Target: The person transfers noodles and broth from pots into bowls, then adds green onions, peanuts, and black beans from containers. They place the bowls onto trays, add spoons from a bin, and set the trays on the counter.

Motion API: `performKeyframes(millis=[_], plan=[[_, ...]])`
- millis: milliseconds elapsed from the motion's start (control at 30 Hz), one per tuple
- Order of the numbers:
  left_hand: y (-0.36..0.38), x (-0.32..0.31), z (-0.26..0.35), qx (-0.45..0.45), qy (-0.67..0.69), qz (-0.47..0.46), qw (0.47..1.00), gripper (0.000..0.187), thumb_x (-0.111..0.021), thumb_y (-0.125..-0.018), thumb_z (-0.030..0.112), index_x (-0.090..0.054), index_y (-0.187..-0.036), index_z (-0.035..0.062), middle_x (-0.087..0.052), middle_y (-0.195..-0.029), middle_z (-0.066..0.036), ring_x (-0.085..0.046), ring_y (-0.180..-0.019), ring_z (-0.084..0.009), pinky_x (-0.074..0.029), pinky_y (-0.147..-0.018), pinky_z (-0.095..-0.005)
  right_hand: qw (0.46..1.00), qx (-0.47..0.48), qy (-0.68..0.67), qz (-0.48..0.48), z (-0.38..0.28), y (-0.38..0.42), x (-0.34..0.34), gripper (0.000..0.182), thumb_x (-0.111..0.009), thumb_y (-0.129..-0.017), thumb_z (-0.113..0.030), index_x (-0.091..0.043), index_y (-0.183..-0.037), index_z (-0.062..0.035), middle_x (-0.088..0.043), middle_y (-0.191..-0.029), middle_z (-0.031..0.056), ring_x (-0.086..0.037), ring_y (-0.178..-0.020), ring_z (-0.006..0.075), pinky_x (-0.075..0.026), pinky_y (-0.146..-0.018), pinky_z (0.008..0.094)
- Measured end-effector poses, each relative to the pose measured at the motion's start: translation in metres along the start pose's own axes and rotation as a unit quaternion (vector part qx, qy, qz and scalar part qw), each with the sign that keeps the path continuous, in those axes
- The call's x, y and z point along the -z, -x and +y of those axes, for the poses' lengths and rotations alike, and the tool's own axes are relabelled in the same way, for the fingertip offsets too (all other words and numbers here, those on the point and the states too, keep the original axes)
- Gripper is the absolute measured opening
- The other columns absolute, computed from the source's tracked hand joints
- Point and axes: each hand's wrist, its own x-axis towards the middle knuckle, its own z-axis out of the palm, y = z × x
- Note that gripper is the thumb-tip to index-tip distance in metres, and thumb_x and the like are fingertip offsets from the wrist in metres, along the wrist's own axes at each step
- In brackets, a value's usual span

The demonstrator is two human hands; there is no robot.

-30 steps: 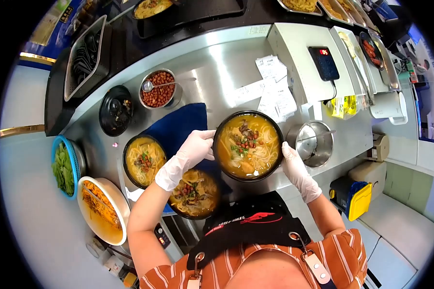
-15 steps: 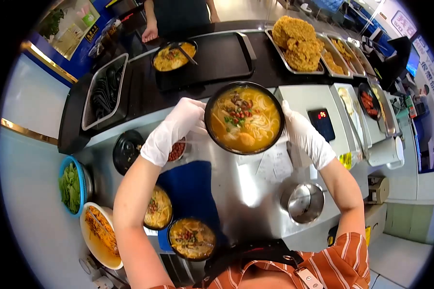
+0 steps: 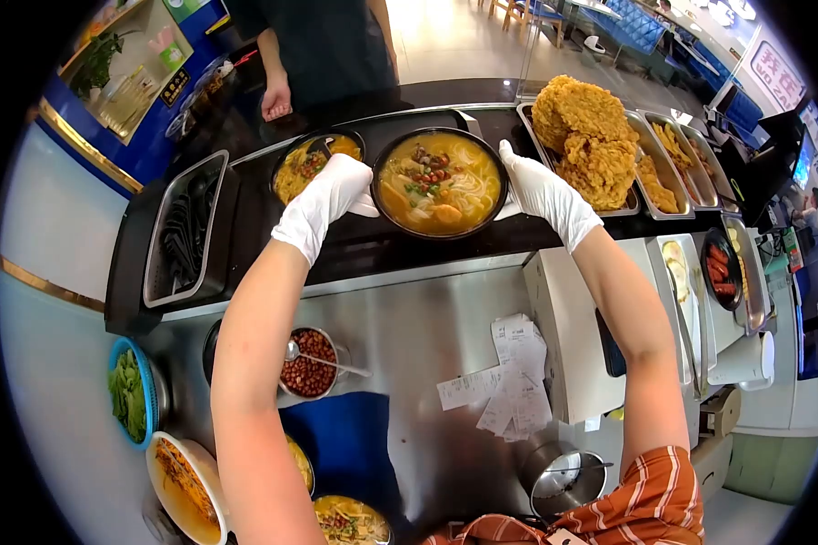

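Note:
A black bowl of noodle soup (image 3: 440, 186), topped with chopped green onion and peanuts, is held level between my two white-gloved hands above the dark counter (image 3: 373, 256). My left hand (image 3: 329, 198) grips its left rim, fingers partly tucked beneath. On the opposite side, my right hand (image 3: 543, 191) holds the rim with the thumb up. Just left of my left hand stands another bowl of noodles (image 3: 293, 173) with a utensil in it. Behind the held bowl, a black tray (image 3: 418, 121) is mostly hidden.
Fried chicken (image 3: 591, 136) fills a metal tray at right. Left is a bin of black spoons (image 3: 191, 232). Below lie a bowl of peanuts (image 3: 309, 363), receipts (image 3: 518, 372), a metal pot (image 3: 563, 481) and a bowl of noodles (image 3: 354, 520). A person (image 3: 314, 54) stands across the counter.
Both my hands have carried the soup bowl forward, from over the steel worktop's edge to over the dark counter and tray. My view has tilted up slightly.

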Motion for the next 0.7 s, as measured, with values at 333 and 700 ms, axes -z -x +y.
performKeyframes(millis=[333,700], plan=[[-0.077,0.008,0.003,-0.149,-0.437,-0.018,0.887,0.015,-0.051,-0.077,0.001,-0.064,-0.080,-0.0055,-0.066,-0.077,-0.018,-0.067,-0.065,-0.0258,-0.054,-0.057,-0.0346,0.999,0.047,0.025,-0.007,0.006,-0.068,0.048,0.053,-0.031,-0.098,-0.051,-0.052,-0.110,-0.0035,-0.066,-0.089,0.0159,-0.067,-0.074,0.0312,-0.058,-0.064,0.0510],[-0.090,0.006,0.007,0.031,-0.114,0.047,0.992,0.016,-0.051,-0.081,0.004,-0.062,-0.072,-0.0020,-0.063,-0.070,-0.015,-0.067,-0.064,-0.0243,-0.053,-0.052,-0.0353,0.996,0.029,-0.028,0.081,0.009,-0.072,0.022,0.040,-0.040,-0.100,-0.035,-0.051,-0.109,0.0024,-0.064,-0.083,0.0151,-0.066,-0.078,0.0329,-0.057,-0.069,0.0541]])
